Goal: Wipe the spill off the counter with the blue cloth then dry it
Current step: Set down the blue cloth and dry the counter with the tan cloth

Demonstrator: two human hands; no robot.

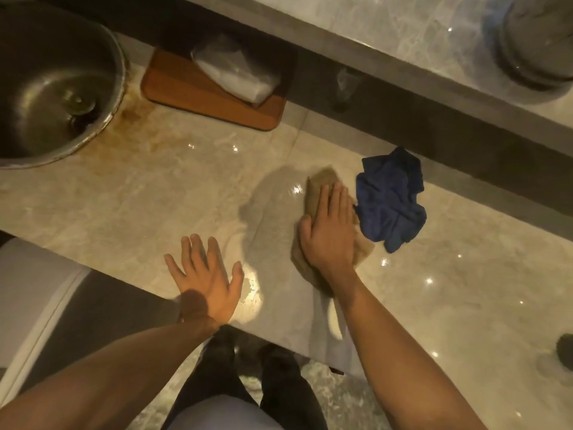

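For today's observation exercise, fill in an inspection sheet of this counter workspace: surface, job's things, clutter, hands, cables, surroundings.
Surface: marble counter, glossy; brown staining beside the sink.
Job's things: blue cloth crumpled, lying untouched; tan cloth pressed flat under the right hand.
Clutter: wooden tray holding a plastic-wrapped packet.
Hands: left hand open, fingers spread, at the counter edge.
Cables: nothing seen.
Surroundings: raised ledge behind.

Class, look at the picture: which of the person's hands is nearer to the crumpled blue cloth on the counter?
Right. The right hand presses flat on a tan cloth just beside the blue cloth. The left hand rests spread on the counter, well away near the front edge.
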